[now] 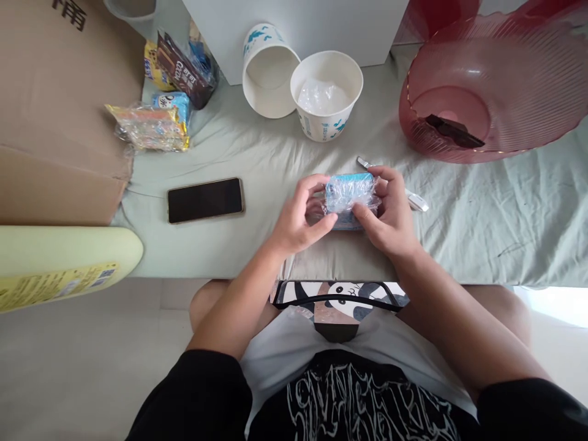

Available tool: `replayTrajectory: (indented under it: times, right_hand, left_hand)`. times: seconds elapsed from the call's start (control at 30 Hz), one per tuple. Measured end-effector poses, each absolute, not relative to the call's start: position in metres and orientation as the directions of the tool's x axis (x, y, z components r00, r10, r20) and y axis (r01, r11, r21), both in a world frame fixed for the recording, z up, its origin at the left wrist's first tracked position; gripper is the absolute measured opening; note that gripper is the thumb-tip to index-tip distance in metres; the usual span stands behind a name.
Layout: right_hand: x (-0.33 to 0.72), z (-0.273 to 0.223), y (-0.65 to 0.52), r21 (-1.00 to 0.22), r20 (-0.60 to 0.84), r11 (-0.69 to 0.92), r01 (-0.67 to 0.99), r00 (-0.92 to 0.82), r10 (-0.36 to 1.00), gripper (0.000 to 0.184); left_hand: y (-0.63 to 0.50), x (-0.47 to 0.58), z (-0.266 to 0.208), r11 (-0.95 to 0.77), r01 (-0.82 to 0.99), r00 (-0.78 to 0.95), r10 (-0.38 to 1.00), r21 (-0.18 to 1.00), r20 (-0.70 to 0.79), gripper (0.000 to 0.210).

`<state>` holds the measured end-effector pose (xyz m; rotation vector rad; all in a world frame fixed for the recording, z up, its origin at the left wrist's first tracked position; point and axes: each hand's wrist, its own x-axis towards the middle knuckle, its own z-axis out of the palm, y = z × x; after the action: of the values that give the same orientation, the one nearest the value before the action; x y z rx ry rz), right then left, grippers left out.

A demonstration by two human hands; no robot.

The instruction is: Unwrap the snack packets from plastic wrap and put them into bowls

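Observation:
A small blue packet wrapped in crinkled clear plastic film sits between my hands, just above the cloth near its front edge. My left hand grips the packet's left end, thumb in front and fingers behind. On the other end, my right hand presses its thumb against the film, with its fingers curled round the side. Partly hidden behind my right hand lies a slim white-handled tool, perhaps a cutter, with its metal end showing beyond my fingers.
Two paper tubs stand or lean at the back, one with clear plastic inside. A pink ribbed bowl lies tipped at right, a dark wrapper inside. A phone, wrapped snacks, a cardboard box and a pale green object are left.

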<state>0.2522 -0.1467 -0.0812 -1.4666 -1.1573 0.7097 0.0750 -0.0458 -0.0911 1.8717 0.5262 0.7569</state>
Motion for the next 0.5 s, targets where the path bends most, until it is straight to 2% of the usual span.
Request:
replayTrajectory:
  times: [0.07,0.13,0.17,0.23,0.3,0.37,0.4,0.43,0.5]
  right_hand:
    - [0.252,-0.084,-0.147,-0.954,0.167,0.062,0.293,0.349,0.922,0.055]
    - [0.252,-0.086,-0.147,-0.945,0.172,0.05,0.322,0.361,0.916,0.054]
    - [0.251,-0.087,-0.147,-0.94,0.174,0.044,0.339,0.365,0.914,0.054]
    - [0.25,-0.089,-0.146,-0.926,0.181,0.035,0.376,0.361,0.915,0.054]
    - [0.25,-0.09,-0.146,-0.909,0.188,0.027,0.416,0.353,0.917,0.054]
    - [0.25,-0.091,-0.146,-0.894,0.188,0.011,0.448,0.355,0.916,0.055]
    - [0.25,-0.091,-0.145,-0.889,0.185,0.002,0.457,0.357,0.915,0.055]
    - [0.25,-0.092,-0.145,-0.886,0.181,-0.005,0.463,0.358,0.916,0.055]
    - [0.25,-0.092,-0.145,-0.885,0.175,-0.012,0.465,0.356,0.918,0.055]
  left_hand:
    - [-0.034,0.044,-0.078,-0.511,0.147,0.669,0.682,0.847,0.295,0.057]
    - [-0.018,0.0,-0.057,-0.622,0.384,0.61,0.726,0.682,0.318,0.044]
    - [-0.009,-0.025,-0.046,-0.62,0.518,0.559,0.767,0.589,0.316,0.038]
    - [0.005,-0.071,-0.03,-0.536,0.701,0.433,0.844,0.47,0.316,0.047]
    - [0.015,-0.103,-0.024,-0.371,0.808,0.34,0.928,0.457,0.152,0.066]
    - [0.018,-0.117,-0.027,-0.235,0.857,0.304,0.949,0.458,-0.083,0.087]
    - [0.018,-0.118,-0.03,-0.201,0.873,0.294,0.944,0.443,-0.151,0.093]
    - [0.018,-0.115,-0.033,-0.194,0.884,0.29,0.941,0.426,-0.175,0.096]
    - [0.018,-0.105,-0.037,-0.231,0.893,0.299,0.946,0.387,-0.124,0.093]
